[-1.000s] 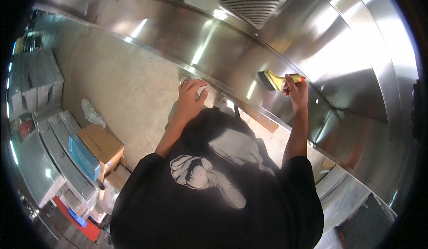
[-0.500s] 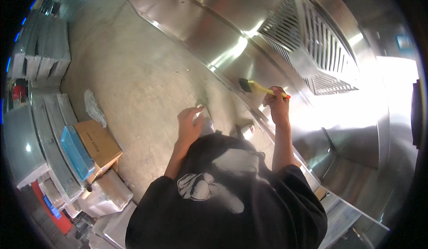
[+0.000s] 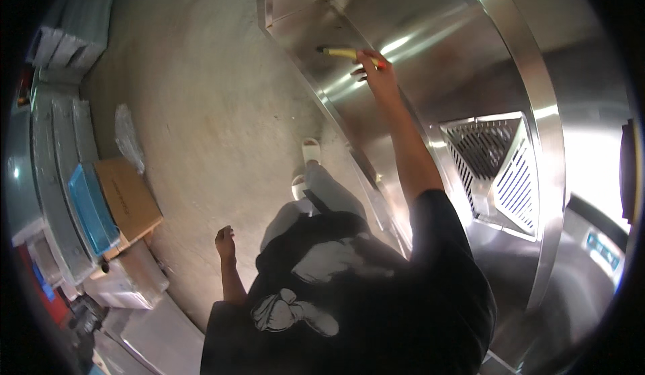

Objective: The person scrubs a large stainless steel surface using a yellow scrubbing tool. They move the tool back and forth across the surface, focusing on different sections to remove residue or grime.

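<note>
My right hand (image 3: 377, 72) is closed round the handle of a yellow brush (image 3: 341, 53) with a red end and dark bristles. The brush points left, over the stainless steel surface (image 3: 363, 22) of a hood; whether the bristles touch the metal I cannot tell. My right arm is stretched far forward along the hood. Low on the left, my left hand (image 3: 226, 244) hangs beside my body over the floor. It appears to hold nothing, its fingers loosely bent and a little apart.
Slatted metal filters (image 3: 494, 167) sit in the hood right of my arm. Along the left stand a cardboard box (image 3: 127, 197), a blue plastic bin (image 3: 94, 207) and wrapped steel units (image 3: 57, 173). Clear plastic wrap (image 3: 126, 136) lies on the concrete floor (image 3: 208, 106).
My right hand has carried the brush forward and left along the hood. My left hand has dropped back and left to my side. The whole view has turned and shifted.
</note>
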Motion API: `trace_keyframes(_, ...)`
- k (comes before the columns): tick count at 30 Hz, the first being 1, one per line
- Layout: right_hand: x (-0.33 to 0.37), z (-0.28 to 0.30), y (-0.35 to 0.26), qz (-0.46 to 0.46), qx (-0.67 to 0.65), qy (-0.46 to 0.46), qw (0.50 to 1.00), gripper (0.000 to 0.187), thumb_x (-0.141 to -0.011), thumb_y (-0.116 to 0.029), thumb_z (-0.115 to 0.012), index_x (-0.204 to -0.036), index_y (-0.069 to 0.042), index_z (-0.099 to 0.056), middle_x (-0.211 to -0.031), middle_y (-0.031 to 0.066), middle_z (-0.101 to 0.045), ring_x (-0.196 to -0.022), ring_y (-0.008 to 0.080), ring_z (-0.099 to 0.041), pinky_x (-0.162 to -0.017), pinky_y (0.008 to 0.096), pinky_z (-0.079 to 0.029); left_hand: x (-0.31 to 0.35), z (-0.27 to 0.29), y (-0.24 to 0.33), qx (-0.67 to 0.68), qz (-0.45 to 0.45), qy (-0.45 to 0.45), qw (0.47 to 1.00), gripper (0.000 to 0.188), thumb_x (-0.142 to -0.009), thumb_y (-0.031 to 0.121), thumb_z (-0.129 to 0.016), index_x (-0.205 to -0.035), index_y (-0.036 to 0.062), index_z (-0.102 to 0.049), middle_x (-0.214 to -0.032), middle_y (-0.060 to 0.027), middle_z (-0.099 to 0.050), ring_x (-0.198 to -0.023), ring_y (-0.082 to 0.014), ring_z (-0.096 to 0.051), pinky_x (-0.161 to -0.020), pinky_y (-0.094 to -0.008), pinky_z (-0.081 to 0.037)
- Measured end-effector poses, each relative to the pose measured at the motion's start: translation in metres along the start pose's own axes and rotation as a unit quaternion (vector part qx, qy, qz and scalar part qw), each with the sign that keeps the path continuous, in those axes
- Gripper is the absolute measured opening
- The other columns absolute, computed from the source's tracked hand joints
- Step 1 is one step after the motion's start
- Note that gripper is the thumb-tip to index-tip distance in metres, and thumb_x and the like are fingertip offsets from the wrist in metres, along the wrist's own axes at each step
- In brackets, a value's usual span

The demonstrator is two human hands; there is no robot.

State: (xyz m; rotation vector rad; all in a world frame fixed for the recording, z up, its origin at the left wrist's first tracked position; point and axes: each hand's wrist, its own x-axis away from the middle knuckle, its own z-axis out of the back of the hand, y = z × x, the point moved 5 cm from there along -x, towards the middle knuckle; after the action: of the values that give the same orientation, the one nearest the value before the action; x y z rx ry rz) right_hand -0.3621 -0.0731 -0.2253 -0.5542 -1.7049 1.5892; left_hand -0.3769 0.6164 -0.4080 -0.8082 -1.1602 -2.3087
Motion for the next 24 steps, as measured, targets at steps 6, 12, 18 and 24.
trace_keyframes(6,-0.126,-0.073,-0.005,0.03,0.049,-0.104,0.993,0.036,-0.095,-0.032,-0.068,-0.12,-0.006,-0.068,-0.094,0.0042,-0.069,-0.076,0.0132,-0.069,-0.065,0.0264,-0.051,0.029,-0.057,0.021,-0.057,-0.058,-0.018,0.997,0.037,-0.098,0.028,-0.06,-0.113,-0.0044,-0.069,-0.104,-0.019,-0.073,-0.097,-0.0247,-0.069,-0.087,-0.0373,-0.053)
trace_keyframes(12,-0.147,-0.091,0.017,0.011,0.166,-0.184,0.969,0.035,-0.093,-0.029,-0.069,-0.12,-0.007,-0.069,-0.096,0.0035,-0.07,-0.075,0.0122,-0.067,-0.065,0.0271,-0.051,0.039,-0.134,0.224,-0.093,-0.254,-0.078,0.96,0.031,-0.097,0.022,-0.062,-0.117,-0.0018,-0.067,-0.114,-0.0221,-0.069,-0.109,-0.0357,-0.066,-0.096,-0.0417,-0.05)
trace_keyframes(18,-0.097,-0.012,0.041,-0.047,0.281,-0.193,0.939,0.041,-0.089,-0.029,-0.073,-0.123,-0.006,-0.069,-0.092,0.0118,-0.072,-0.071,0.0157,-0.071,-0.068,0.0304,-0.056,0.034,-0.151,0.334,-0.141,-0.381,-0.151,0.901,0.031,-0.096,0.019,-0.066,-0.12,-0.0007,-0.066,-0.116,-0.0207,-0.067,-0.109,-0.0329,-0.066,-0.096,-0.0398,-0.05)
trace_keyframes(24,-0.001,0.059,0.027,-0.148,0.296,-0.126,0.935,0.029,-0.09,-0.017,-0.072,-0.116,-0.004,-0.073,-0.094,0.007,-0.072,-0.078,0.0121,-0.067,-0.071,0.0302,-0.056,-0.006,-0.086,0.281,-0.136,-0.263,-0.067,0.953,0.033,-0.098,0.026,-0.065,-0.121,0.0023,-0.067,-0.115,-0.0151,-0.07,-0.106,-0.0257,-0.067,-0.091,-0.0383,-0.052)
